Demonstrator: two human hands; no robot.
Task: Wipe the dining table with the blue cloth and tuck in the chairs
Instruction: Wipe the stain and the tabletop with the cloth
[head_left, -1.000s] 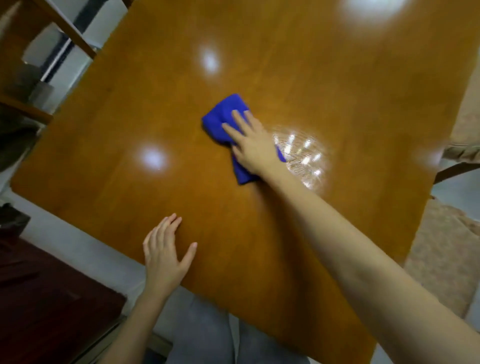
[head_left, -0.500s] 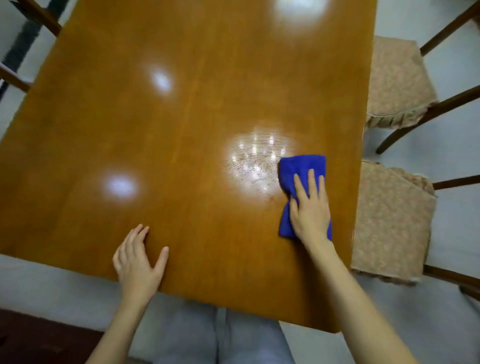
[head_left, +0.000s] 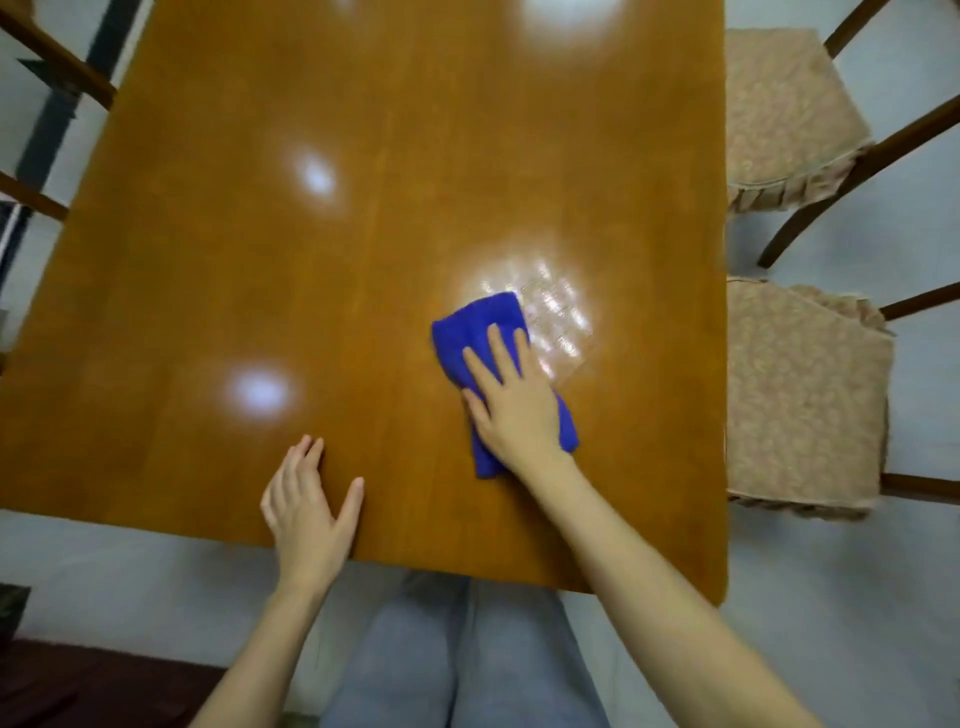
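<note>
The right hand (head_left: 517, 402) lies flat, fingers spread, pressing the crumpled blue cloth (head_left: 480, 332) onto the table (head_left: 311, 286), right of centre and well in from the right edge. The left hand (head_left: 306, 506) rests open and empty just inside the near edge. The top is glossy, smooth orange-brown wood with rounded corners, bare all around the cloth. Two chairs (head_left: 802, 395) with beige textured seat covers stand just beside the right edge.

Both hands down flat, arms reaching forward.
Right hand (head_left: 517, 400) presses palm-down, fingers together; left hand (head_left: 306, 506) rests flat, thumb splayed.
</note>
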